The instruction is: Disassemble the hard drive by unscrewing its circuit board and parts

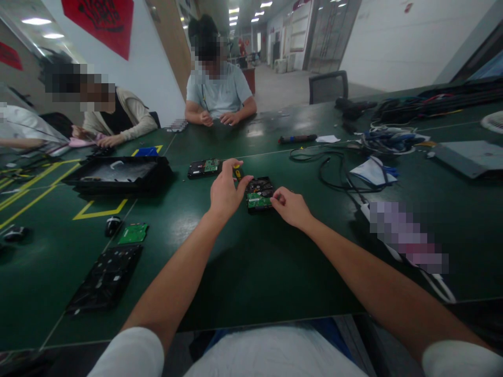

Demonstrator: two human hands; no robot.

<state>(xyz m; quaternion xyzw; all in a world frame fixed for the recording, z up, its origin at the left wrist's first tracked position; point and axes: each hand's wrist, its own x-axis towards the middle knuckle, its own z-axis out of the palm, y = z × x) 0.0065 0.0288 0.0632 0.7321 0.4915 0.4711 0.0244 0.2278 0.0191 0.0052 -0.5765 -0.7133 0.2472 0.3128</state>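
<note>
A hard drive (261, 185) lies on the table in front of me, a green circuit board (257, 201) showing at its near end. My left hand (227, 192) is at its far left corner, thumb and fingers curled around a small yellow-and-black tool (237, 173) that looks like a screwdriver; its tip is hidden. At the right edge of the board, my right hand (291, 206) has its thumb and fingertips pinched on the drive's side. Another hard drive (204, 167) rests just beyond my left hand.
On the left are a black tray (118, 175), a loose green board (133, 233), a mouse (112, 226) and a black drive-like unit (104, 277). Cables (334, 167), a cloth (373, 171) and a grey metal box (467, 157) lie right. People sit across the table.
</note>
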